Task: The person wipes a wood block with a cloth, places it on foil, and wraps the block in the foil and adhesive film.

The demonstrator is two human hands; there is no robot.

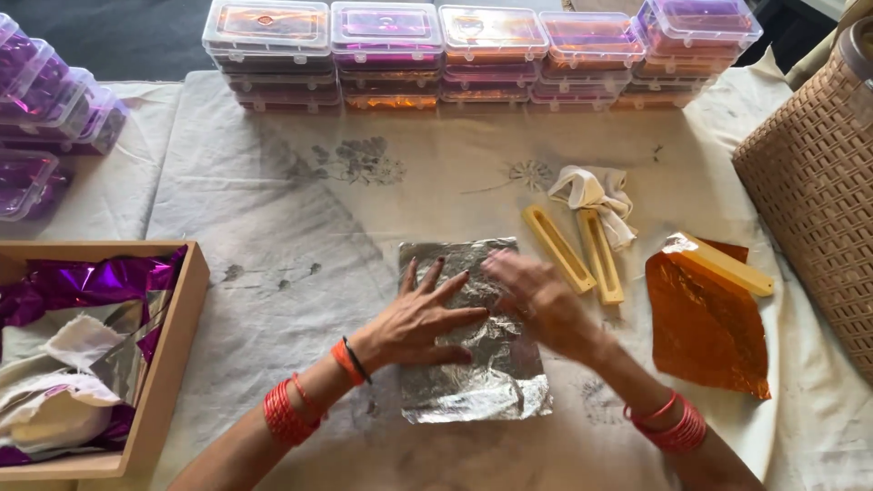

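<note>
wooden tray (pixel 171 364) (purple foil (pixel 82 282)), stacked boxes (pixel 386 55)

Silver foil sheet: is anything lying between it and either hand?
Nothing visible does. The left hand rests flat on the silver foil sheet, fingers spread. The right hand is blurred over the sheet's right edge. The yellow moulds and the orange foil lie off to the right, apart from the sheet.

One head-worn camera looks steeply down from the near edge of the cloth-covered table (pixel 273 200), close over both forearms, facing its far edge; left and right edges run out of frame.
</note>
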